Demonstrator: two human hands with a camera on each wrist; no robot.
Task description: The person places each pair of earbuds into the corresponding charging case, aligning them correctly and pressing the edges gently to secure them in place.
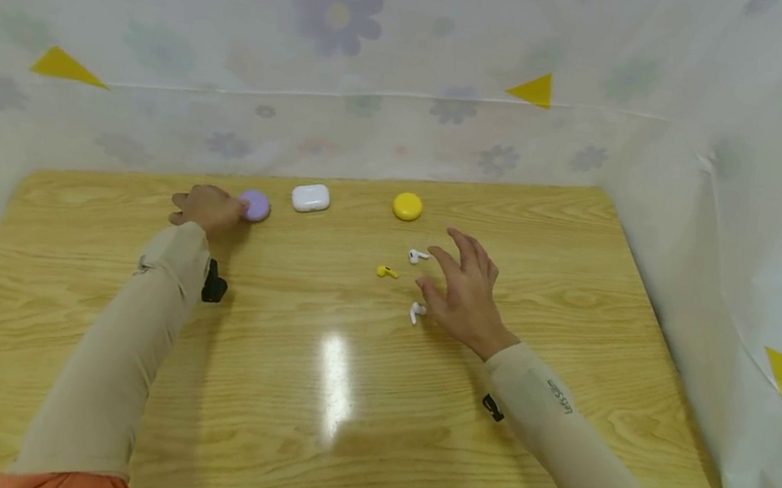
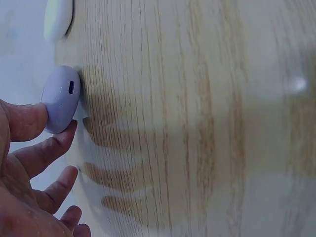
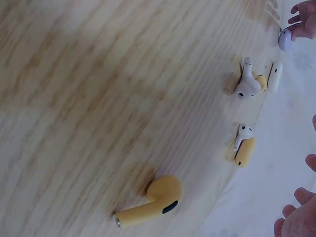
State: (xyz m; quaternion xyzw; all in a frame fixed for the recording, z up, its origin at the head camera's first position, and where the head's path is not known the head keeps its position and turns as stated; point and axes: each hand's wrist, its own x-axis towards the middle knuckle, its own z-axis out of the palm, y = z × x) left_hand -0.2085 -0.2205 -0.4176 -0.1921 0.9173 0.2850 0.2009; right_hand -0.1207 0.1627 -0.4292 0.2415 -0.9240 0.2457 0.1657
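Fingers apart on right hand [image 1: 462,295], the nearer one to white earbud [image 1: 417,312] on table [image 1: 262,393], just nearside of thumb tip, stem pointing bodyward, with purple case [image 1: 257,206] pinched well leftward in left hand [image 1: 209,210].

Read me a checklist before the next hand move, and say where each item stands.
1. Left hand touching the purple case: ok.
2. Right hand free: ok, it holds nothing.
3. White case and yellow case shut: ok, both look closed.
4. Two white earbuds visible from the head view: ok.
5. Two yellow earbuds visible from the head view: not ok, only one shows there.
6. Contents of the purple case: cannot tell.
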